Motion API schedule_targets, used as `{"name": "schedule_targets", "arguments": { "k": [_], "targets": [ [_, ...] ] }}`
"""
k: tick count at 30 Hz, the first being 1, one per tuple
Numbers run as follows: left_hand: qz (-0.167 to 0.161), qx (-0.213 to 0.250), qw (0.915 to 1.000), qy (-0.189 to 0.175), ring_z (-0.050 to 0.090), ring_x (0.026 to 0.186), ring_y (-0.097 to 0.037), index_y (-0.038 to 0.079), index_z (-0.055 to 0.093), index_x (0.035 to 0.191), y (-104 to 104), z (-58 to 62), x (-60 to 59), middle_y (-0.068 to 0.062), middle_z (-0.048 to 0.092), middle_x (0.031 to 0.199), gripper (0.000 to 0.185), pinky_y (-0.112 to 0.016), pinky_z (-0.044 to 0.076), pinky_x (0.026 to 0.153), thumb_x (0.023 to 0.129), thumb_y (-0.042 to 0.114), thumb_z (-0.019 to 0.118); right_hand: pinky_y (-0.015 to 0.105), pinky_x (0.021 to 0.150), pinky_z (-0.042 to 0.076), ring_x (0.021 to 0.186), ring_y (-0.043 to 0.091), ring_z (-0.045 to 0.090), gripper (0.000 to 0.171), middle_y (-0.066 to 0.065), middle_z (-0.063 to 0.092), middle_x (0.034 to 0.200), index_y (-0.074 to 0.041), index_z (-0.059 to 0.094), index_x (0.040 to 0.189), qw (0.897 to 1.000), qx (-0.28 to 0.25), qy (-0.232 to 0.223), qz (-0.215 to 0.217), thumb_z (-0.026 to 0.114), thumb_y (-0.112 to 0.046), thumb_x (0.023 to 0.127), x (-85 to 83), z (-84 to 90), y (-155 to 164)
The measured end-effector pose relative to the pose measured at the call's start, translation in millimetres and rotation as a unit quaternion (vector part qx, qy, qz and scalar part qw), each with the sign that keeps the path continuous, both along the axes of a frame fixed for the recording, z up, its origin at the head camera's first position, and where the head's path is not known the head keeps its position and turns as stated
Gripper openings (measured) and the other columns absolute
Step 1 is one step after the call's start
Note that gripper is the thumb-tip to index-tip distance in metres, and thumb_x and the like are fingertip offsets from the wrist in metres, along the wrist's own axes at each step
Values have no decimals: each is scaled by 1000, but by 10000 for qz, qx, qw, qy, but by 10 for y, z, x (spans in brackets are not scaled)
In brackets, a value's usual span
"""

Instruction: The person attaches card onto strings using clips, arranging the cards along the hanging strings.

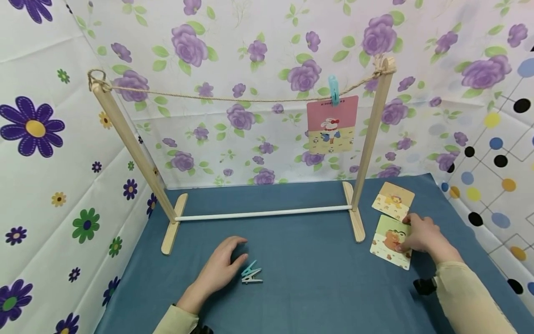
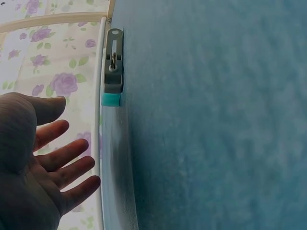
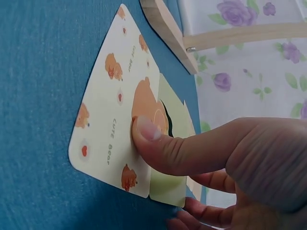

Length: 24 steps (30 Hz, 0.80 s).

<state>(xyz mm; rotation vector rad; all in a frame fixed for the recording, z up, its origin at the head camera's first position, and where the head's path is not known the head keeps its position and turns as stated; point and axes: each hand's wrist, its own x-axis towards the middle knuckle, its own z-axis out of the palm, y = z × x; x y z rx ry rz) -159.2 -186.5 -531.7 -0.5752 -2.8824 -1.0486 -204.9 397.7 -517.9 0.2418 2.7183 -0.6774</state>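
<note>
A green and cream bear card (image 1: 390, 242) lies on the blue cloth at the right. My right hand (image 1: 426, 237) is on its right side. In the right wrist view the thumb (image 3: 156, 139) presses on the card's printed face, and the other fingers curl at its far edge. Just beyond lies an orange and cream card (image 1: 393, 201). My left hand (image 1: 219, 266) hovers over the cloth with fingers spread and relaxed, holding nothing. Beside its thumb are two clothespins, one turquoise (image 1: 249, 269) and one grey (image 1: 252, 277).
A wooden frame with two posts (image 1: 132, 148) and a white bottom rod (image 1: 263, 214) stands behind the hands. Twine (image 1: 233, 99) sags between the post tops. Near its right end, a blue clothespin (image 1: 333, 90) holds a pink and yellow card (image 1: 332, 125). Flowered cloth (image 1: 250, 153) hangs behind.
</note>
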Motion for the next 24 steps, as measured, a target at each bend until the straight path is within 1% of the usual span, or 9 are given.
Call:
{"name": "schedule_targets", "arguments": {
  "k": [4,6,7,10,13,15,17,21,24],
  "targets": [
    [4,-8,9999,-119,58,136,-28,9,66,143,8,1,3,-8,63,144,41,-54,47,111,105,21,74,76,94,41,113,62,39,105,50,27,134,15,37,143,9998,-106,19,-193,102,-26,70,7,-5,-30],
    [-2,9,9999,-137,58,136,-28,9,66,143,12,-2,2,-8,63,145,41,-54,47,111,105,21,74,77,96,41,116,64,39,111,52,23,137,15,32,147,9995,-129,82,-287,102,-24,70,19,-1,-42],
    [-3,13,9999,-125,58,136,-28,9,65,143,16,-5,3,-8,63,145,41,-54,47,111,105,21,74,78,96,41,117,65,39,116,53,21,138,14,29,152,9994,-140,108,-291,102,-24,70,26,1,-43],
    [-19,25,9999,-119,58,136,-28,9,65,143,25,-4,12,-8,63,145,42,-54,47,111,104,21,74,82,98,39,123,71,34,133,57,13,142,7,10,165,9993,-181,138,-283,100,-25,71,49,-8,-28],
    [-40,44,9999,-147,58,136,-28,9,65,144,32,2,26,-8,62,145,42,-55,47,111,105,21,74,85,99,36,127,76,28,145,60,7,146,3,-8,167,9994,-219,162,-223,98,-29,74,77,-32,-7],
    [-45,54,9998,-159,58,136,-29,9,65,144,38,4,32,-7,63,145,41,-55,47,111,105,20,74,85,99,35,128,76,28,148,61,9,146,1,-12,167,9992,-250,226,-234,98,-32,73,94,-55,-4],
    [-43,62,9998,-160,58,136,-29,9,65,143,44,3,37,-7,63,144,41,-55,48,110,105,19,74,85,100,34,129,76,27,149,61,11,146,1,-14,166,9989,-261,320,-242,98,-32,73,117,-66,-4],
    [-47,56,9999,-145,59,136,-29,9,65,143,48,2,41,-7,63,144,41,-56,48,110,104,18,74,82,101,37,128,74,32,149,60,20,146,7,-17,164,9982,-255,519,-125,97,-29,75,153,-97,14],
    [-54,50,9998,-157,59,135,-29,9,65,143,44,6,43,-7,63,144,41,-56,48,110,104,19,74,79,103,38,129,74,35,150,59,21,148,10,-23,160,9986,-241,470,-68,95,-35,78,178,-113,24]
  ]
}}
